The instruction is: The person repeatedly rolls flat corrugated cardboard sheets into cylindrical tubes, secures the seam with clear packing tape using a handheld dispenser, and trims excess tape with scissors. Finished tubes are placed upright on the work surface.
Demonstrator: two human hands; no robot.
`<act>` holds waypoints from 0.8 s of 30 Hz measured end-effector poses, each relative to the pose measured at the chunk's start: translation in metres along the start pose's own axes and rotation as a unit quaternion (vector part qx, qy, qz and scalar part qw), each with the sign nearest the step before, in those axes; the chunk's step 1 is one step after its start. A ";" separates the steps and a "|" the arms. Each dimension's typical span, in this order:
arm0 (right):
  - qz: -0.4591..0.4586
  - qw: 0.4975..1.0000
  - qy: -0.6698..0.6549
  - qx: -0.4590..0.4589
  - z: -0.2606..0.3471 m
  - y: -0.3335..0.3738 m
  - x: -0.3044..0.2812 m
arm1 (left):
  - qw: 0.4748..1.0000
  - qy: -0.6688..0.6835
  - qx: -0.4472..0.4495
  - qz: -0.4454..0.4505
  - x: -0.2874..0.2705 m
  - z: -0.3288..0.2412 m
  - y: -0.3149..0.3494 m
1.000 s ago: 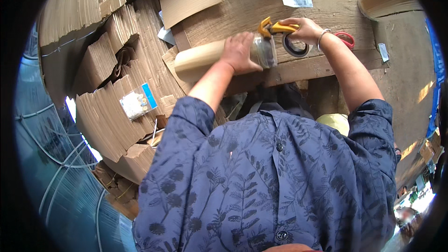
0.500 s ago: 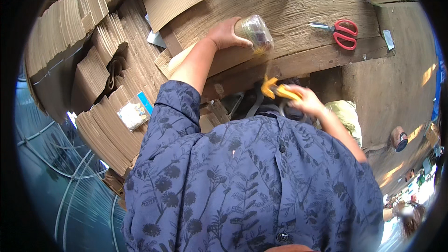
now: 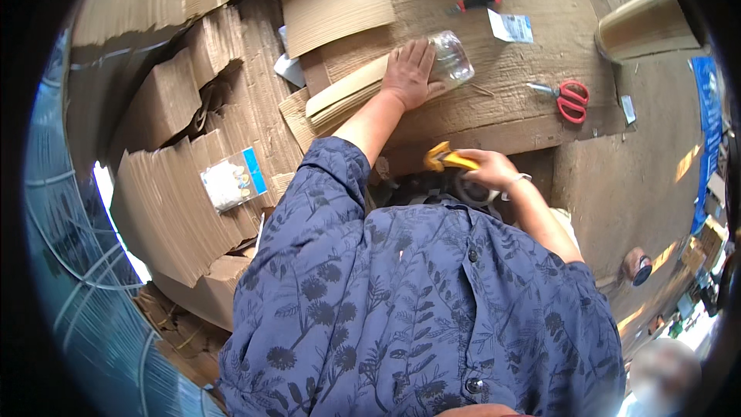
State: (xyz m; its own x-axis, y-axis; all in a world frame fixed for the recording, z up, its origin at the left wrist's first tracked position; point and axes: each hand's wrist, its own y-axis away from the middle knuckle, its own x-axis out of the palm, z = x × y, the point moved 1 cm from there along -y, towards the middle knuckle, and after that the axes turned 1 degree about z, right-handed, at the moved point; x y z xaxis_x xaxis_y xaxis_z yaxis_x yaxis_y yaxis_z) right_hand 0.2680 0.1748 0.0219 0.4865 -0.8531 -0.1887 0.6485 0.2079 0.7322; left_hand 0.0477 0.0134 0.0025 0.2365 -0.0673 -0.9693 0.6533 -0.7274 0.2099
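Note:
On the wooden tabletop lies a long, flat cardboard package point(image 3: 347, 98), slanting up to the right, its right end wrapped in shiny clear tape point(image 3: 453, 58). My left hand point(image 3: 411, 76) rests on top of it beside the taped end, palm down with fingers stretched out. Below the table's near edge, close to my chest, my right hand point(image 3: 494, 170) grips the handle of a yellow tape dispenser point(image 3: 448, 158). A pale ring, perhaps the tape roll, shows partly beneath that hand. The dispenser is apart from the package.
Red-handled scissors point(image 3: 571, 102), a red-and-black knife point(image 3: 480, 0) and a paper label point(image 3: 511, 28) lie on the table. Cardboard stacks point(image 3: 162, 185) fill the left, with a clear blue-topped bag point(image 3: 234, 180) on them. A rolled cardboard tube point(image 3: 644, 23) lies far right.
My left hand has gone from clasping the package's taped end to lying flat on it. The strand of tape reaching toward the dispenser no longer shows. The whole view has shifted.

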 end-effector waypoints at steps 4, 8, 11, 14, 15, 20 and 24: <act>-0.141 0.990 0.005 0.027 -0.031 0.050 -0.036 | 0.995 0.076 -0.058 0.005 0.010 0.065 0.076; -0.241 0.966 -0.054 0.077 -0.037 0.088 -0.041 | 0.882 0.359 -0.303 -0.036 0.047 0.198 0.168; -0.265 0.942 -0.204 0.025 -0.053 0.079 -0.023 | 0.897 0.253 -0.362 0.005 0.057 0.207 0.199; -0.207 0.934 -0.292 -0.010 -0.034 0.078 -0.020 | 0.895 0.310 -0.299 -0.112 0.080 0.228 0.196; -0.200 0.939 -0.281 -0.016 -0.026 0.083 -0.022 | 0.909 0.279 -0.275 -0.146 0.081 0.239 0.195; -0.251 0.906 -0.325 -0.106 -0.031 0.100 -0.048 | 0.919 0.261 -0.058 -0.290 -0.087 0.164 0.144; -0.328 0.868 -0.325 -0.183 -0.006 0.102 -0.073 | 0.947 0.200 0.084 -0.237 -0.162 0.100 0.104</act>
State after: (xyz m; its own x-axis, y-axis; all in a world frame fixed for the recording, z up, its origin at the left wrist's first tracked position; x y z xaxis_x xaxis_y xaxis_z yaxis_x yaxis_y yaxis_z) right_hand 0.3022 0.2608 0.1061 -0.4128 -0.9108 0.0100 0.8618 -0.3871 0.3277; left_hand 0.0054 -0.1200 0.1683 0.2202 0.5342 -0.8162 0.6391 -0.7111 -0.2930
